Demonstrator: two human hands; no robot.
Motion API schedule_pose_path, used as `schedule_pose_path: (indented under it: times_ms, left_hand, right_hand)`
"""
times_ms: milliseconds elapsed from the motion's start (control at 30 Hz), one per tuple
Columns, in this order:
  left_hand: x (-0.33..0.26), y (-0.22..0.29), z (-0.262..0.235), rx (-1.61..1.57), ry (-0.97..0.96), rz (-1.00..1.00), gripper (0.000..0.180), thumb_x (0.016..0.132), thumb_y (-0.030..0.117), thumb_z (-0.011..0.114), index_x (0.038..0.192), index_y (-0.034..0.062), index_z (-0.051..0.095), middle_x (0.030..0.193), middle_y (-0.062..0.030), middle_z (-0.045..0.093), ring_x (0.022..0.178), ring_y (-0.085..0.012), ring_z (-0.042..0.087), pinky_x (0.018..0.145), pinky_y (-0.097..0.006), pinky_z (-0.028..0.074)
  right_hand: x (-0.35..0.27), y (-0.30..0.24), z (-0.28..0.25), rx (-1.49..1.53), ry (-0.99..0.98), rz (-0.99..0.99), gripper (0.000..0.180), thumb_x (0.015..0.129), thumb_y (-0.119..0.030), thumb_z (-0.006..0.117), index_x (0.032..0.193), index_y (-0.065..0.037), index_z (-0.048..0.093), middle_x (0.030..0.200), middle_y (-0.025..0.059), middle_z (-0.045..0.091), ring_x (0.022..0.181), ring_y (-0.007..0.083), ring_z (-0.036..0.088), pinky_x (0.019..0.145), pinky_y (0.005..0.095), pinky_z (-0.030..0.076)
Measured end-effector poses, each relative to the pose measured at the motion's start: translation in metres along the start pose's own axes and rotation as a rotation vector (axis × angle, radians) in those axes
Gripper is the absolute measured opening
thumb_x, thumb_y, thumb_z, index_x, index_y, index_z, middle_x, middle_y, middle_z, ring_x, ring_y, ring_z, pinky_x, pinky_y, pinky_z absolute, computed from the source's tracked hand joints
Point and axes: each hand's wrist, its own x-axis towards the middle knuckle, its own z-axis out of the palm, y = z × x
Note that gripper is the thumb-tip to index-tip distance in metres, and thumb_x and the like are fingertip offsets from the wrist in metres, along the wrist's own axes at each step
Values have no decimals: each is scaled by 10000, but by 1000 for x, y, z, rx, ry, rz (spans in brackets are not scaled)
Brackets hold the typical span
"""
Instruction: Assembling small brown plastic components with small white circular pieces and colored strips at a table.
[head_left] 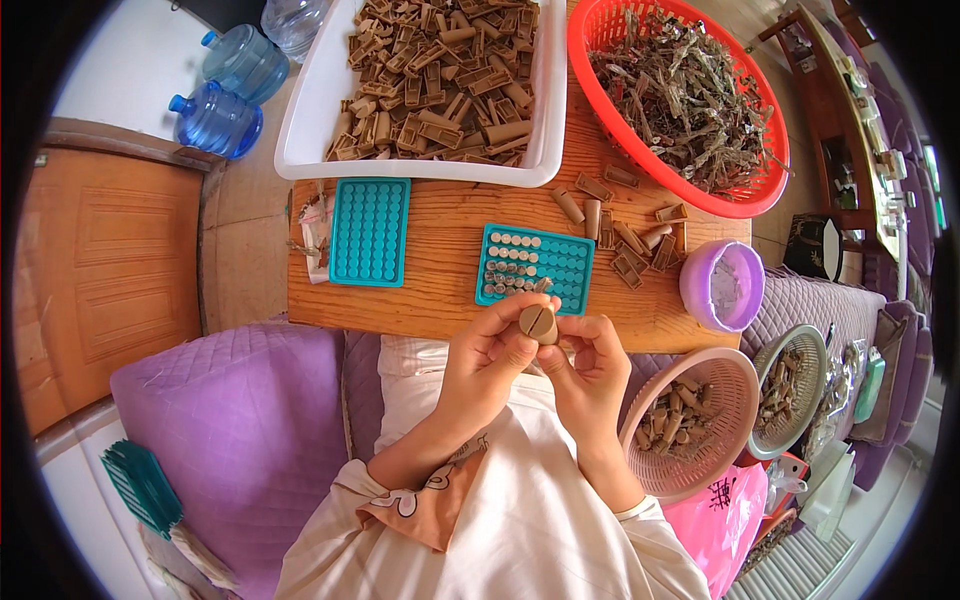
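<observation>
Between my two hands is a brown plastic piece (538, 323) with a round, slotted end facing up. My left hand (488, 350) pinches it from the left with thumb and fingers. From the other side, the closed fingers of my right hand (588, 365) hold it too. Just beyond the hands lies a teal tray (566, 262) of round pockets, its left part filled with several rows of small whitish and metallic round pieces. Farther left is a second teal tray (369, 232) with bare pockets. Several loose brown plastic pieces (628, 238) lie right of the filled tray.
A white bin (420, 172) of brown pieces and a red basket (640, 150) of thin greyish-brown strips stand at the back. A purple tub (692, 290) sits at the table's right edge. Below it are a pink basket (655, 480) and a grey basket (765, 365) of brown pieces.
</observation>
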Motion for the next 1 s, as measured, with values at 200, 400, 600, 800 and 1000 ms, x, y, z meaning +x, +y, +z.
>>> schedule_pose_path:
  times_ms: [200,400,600,800,1000]
  left_hand:
    - [-5,0,6,277,45,152,434,817,277,549,1090,-42,440,994,-111,539,935,-146,511,887,-330,376]
    - [-3,-6,4,418,65,342,488,831,436,458,965,-34,445,818,-78,530,784,-137,520,937,-431,345]
    - [0,-4,3,270,44,227,508,797,484,483,940,-2,447,802,-56,505,820,-147,508,921,-411,361]
    - [7,-6,-4,7,-224,28,563,827,456,439,1131,-10,358,1053,-123,517,1098,-234,430,966,-383,301]
    - [10,-9,-10,-93,-300,-202,457,863,304,451,1213,32,336,1107,-102,489,1125,-237,411,961,-404,308]
  right_hand:
    - [7,-10,2,-226,-113,-109,283,599,32,688,839,-4,543,764,80,541,692,198,556,624,281,458]
    - [3,-14,10,-389,-348,-234,288,650,-35,626,918,13,533,747,147,525,633,296,525,539,339,436]
    - [1,-3,10,-323,-312,-237,312,682,-55,630,955,38,510,731,164,524,595,302,522,528,341,431]
    - [4,2,-3,-386,-321,-247,255,738,-117,604,920,30,502,709,155,515,577,301,513,509,350,409]
    - [8,-14,-31,-362,-517,-40,209,781,-122,554,938,10,512,722,138,528,640,273,535,554,328,425]
